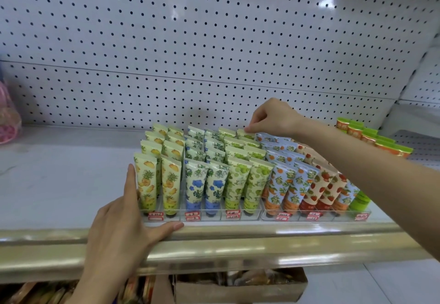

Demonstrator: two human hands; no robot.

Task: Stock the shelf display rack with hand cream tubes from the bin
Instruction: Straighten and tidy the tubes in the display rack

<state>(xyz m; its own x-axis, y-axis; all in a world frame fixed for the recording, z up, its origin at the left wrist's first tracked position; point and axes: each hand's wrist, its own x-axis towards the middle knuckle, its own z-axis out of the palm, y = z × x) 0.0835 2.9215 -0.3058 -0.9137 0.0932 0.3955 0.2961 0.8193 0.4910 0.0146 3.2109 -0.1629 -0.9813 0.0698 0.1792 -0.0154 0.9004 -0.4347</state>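
Observation:
A clear display rack (214, 219) on the white shelf holds rows of upright hand cream tubes: pineapple yellow (145, 180), blue flower (194, 184), green grape (235, 182), orange blossom (276, 187) and strawberry (316, 189). My right hand (273, 118) reaches over the back of the rack and pinches the top of the rearmost green grape tube (245, 134). My left hand (123, 215) rests flat against the rack's left front corner, fingers straight along its side, thumb along the front edge. The bin is not in view.
A white pegboard wall (214, 41) backs the shelf. Green and orange boxes (373, 138) lie at the right rear. A pink bagged item (8, 118) sits far left. The shelf has a metal front rail (238, 244); a cardboard box (238, 284) stands below.

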